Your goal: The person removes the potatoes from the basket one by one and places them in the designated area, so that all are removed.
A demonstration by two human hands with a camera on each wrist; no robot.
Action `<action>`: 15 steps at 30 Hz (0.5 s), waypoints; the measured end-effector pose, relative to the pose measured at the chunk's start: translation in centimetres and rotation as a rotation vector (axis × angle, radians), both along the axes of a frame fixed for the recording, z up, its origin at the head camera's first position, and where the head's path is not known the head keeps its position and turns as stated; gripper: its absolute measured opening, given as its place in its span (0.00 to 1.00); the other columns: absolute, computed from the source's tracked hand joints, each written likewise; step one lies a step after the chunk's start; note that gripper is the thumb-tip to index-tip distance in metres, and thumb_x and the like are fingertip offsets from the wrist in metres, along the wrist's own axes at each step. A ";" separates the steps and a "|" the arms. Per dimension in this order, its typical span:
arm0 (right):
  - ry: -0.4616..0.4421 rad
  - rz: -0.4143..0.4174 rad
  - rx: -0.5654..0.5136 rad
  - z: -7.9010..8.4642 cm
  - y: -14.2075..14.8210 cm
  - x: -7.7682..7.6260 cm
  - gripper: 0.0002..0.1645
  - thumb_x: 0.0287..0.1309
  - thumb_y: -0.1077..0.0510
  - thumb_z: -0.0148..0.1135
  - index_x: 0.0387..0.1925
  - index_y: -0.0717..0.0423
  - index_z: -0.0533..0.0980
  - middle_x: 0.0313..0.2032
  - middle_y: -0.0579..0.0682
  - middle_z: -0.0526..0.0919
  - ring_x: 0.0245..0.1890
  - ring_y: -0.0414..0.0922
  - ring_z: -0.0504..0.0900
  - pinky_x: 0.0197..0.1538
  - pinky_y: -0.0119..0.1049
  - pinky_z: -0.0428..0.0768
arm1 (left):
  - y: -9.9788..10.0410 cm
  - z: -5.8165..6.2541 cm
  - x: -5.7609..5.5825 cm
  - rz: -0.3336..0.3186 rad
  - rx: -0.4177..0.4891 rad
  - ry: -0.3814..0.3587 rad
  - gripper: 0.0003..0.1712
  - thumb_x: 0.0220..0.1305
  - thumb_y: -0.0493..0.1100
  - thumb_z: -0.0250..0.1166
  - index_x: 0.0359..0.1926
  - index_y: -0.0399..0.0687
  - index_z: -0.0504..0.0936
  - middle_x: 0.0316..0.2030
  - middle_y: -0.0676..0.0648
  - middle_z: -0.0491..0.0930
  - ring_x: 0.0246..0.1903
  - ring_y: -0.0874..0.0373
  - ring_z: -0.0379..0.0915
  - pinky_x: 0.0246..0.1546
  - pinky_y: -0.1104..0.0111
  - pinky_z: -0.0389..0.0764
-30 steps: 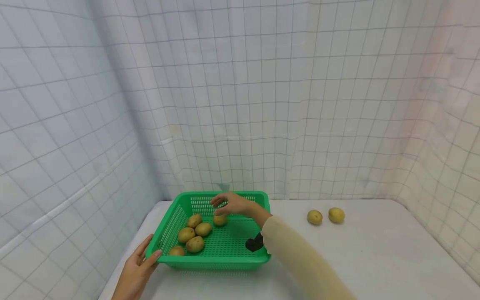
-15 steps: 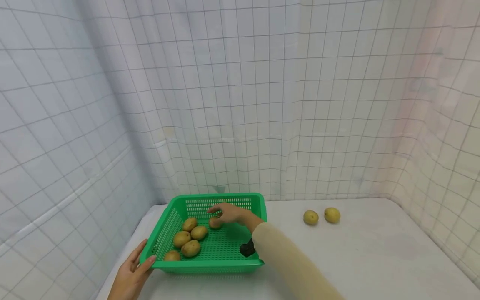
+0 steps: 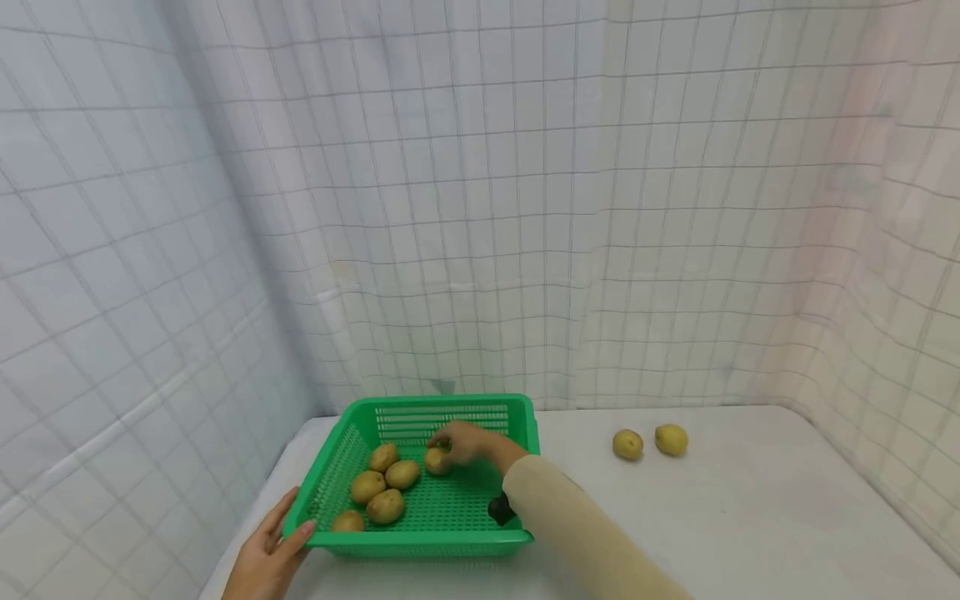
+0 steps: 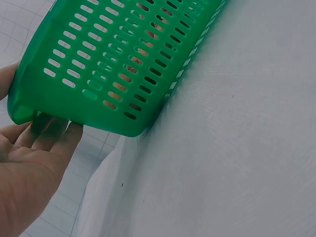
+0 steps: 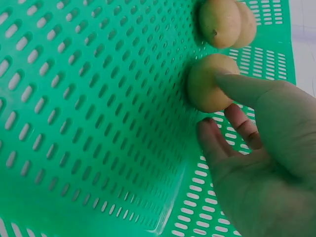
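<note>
A green plastic basket [image 3: 420, 539] with slotted walls stands on the table's left part. My left hand [image 3: 262, 557] grips its front left corner, thumb over the rim and fingers beneath the lip, as the left wrist view also shows. Inside, my right hand [image 3: 468, 442] holds a potato [image 3: 435, 462] near the back wall. In the right wrist view the thumb lies against this potato [image 5: 203, 88], with fingers curled around its other side. Several other potatoes [image 3: 402, 474] lie in the basket's left half.
Two potatoes, one darker [image 3: 627, 444] and one yellower [image 3: 671, 439], rest on the white table [image 3: 720, 517] right of the basket. Gridded white curtains [image 3: 480, 208] enclose the back and both sides. A black device [image 3: 501, 509] sits at the right wrist.
My right hand has come down from above the potato and taken hold of it. The left hand stays on the basket corner. The head view has shifted slightly.
</note>
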State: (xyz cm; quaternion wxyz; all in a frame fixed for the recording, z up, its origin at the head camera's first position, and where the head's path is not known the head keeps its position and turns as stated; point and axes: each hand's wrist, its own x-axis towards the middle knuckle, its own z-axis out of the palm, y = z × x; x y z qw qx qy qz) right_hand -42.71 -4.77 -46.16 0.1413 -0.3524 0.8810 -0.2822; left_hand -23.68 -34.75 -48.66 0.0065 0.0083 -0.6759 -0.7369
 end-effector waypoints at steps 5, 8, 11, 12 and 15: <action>0.068 0.061 0.047 0.1 0.1 -0.1 0.24 0.67 0.62 0.71 0.62 0.53 0.78 0.59 0.50 0.80 0.61 0.45 0.76 0.62 0.36 0.76 | 0.2 0.3 -0.1 -0.002 -0.006 0.013 0.51 0.79 0.41 0.60 0.82 0.39 0.32 0.79 0.31 0.31 0.51 0.84 0.68 0.54 0.77 0.76; 0.067 0.052 0.068 0.1 0.3 -0.1 0.23 0.66 0.61 0.72 0.60 0.51 0.77 0.57 0.50 0.80 0.60 0.45 0.77 0.60 0.36 0.77 | 0.4 0.3 -0.3 -0.004 -0.004 0.010 0.51 0.79 0.41 0.61 0.82 0.40 0.32 0.79 0.32 0.31 0.51 0.84 0.68 0.55 0.76 0.76; 0.044 0.032 0.060 0.1 0.4 -0.1 0.22 0.64 0.60 0.73 0.57 0.50 0.77 0.55 0.49 0.79 0.55 0.44 0.77 0.55 0.36 0.78 | 0.5 0.1 -0.2 0.004 0.007 0.008 0.51 0.79 0.40 0.60 0.82 0.39 0.32 0.79 0.32 0.32 0.51 0.83 0.68 0.55 0.76 0.76; 0.034 0.020 0.049 0.1 0.4 -0.1 0.22 0.63 0.60 0.74 0.56 0.49 0.77 0.53 0.49 0.80 0.52 0.43 0.78 0.53 0.35 0.79 | 0.4 0.0 -0.2 0.005 0.013 0.008 0.51 0.79 0.40 0.60 0.82 0.39 0.32 0.79 0.32 0.32 0.51 0.83 0.69 0.55 0.76 0.76; -0.038 -0.030 -0.029 0.0 0.4 0.1 0.22 0.62 0.60 0.75 0.55 0.50 0.77 0.49 0.48 0.79 0.45 0.42 0.77 0.46 0.36 0.79 | 0.4 -0.2 -0.1 0.004 0.025 0.019 0.50 0.79 0.39 0.60 0.82 0.37 0.32 0.78 0.30 0.33 0.52 0.81 0.70 0.55 0.76 0.76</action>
